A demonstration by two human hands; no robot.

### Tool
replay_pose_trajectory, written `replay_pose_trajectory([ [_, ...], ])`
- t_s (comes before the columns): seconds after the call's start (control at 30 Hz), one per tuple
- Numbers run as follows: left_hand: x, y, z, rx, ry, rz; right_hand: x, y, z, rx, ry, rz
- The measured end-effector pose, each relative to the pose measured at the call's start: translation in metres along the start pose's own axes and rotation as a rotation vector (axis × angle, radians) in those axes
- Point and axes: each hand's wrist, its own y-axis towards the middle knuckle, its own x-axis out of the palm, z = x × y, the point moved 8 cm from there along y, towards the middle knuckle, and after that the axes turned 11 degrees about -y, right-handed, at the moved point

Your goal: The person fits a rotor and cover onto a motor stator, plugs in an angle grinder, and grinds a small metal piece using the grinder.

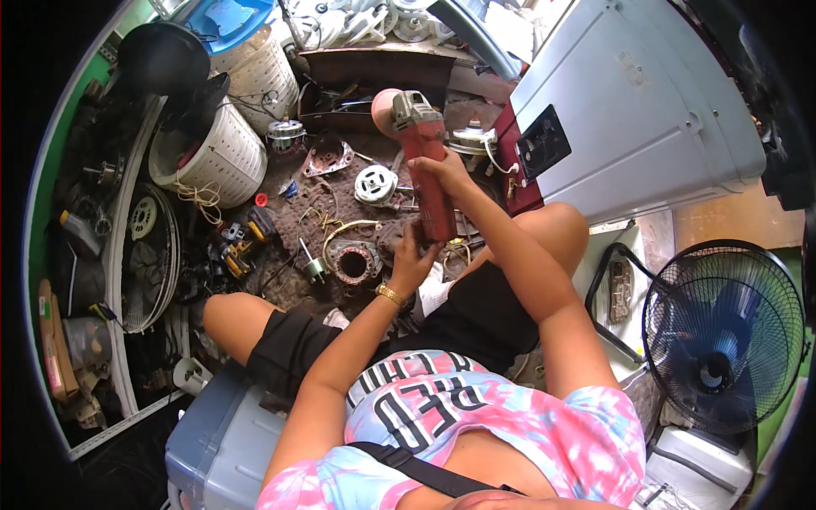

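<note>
A worn red angle grinder is held upright in front of me, its grey metal head and round reddish disc at the far end. My right hand is wrapped around the middle of its body. Lower down, my left hand, below a gold bracelet, grips the rear end; part of its fingers is hidden. Just left of that hand, a round rusty motor housing lies on the dirty floor. A white round motor part sits left of the grinder, and a rusty bracket lies beyond it.
White perforated baskets stand at the far left. A yellow and black power drill lies left of the housing. Loose wires and motor parts cover the floor. A large grey appliance panel and a black fan are on the right.
</note>
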Motion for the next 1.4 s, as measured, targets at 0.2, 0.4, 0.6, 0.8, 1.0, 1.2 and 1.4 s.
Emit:
replay_pose_trajectory([
  [0.2, -0.001, 0.002, 0.014, 0.031, -0.070, -0.073, 0.001, -0.007, -0.005, -0.029, 0.032, -0.003],
  [0.4, 0.003, 0.048, 0.006, -0.374, -0.506, -0.187, -0.009, -0.019, -0.035, -0.309, -0.247, 0.220],
  [0.6, 0.016, 0.085, 0.025, -0.278, -0.572, -0.089, -0.066, -0.070, -0.108, -0.444, -0.591, 0.249],
  [0.8, -0.047, 0.169, 0.025, -0.254, -0.740, -0.139, -0.167, -0.287, -0.116, -0.351, -0.531, 0.119],
  [1.0, -0.027, 0.185, 0.036, -0.465, -0.909, -0.057, -0.234, -0.495, 0.279, 0.524, -0.095, 0.604],
  [1.2, -0.036, 0.216, 0.036, -0.544, -1.091, -0.333, -0.210, -0.694, 0.470, 1.111, 0.433, 1.308],
  [1.4, -0.051, 0.230, 0.065, -0.420, -0.957, -0.306, -0.182, -0.667, 0.543, 1.349, 0.639, 1.088],
])
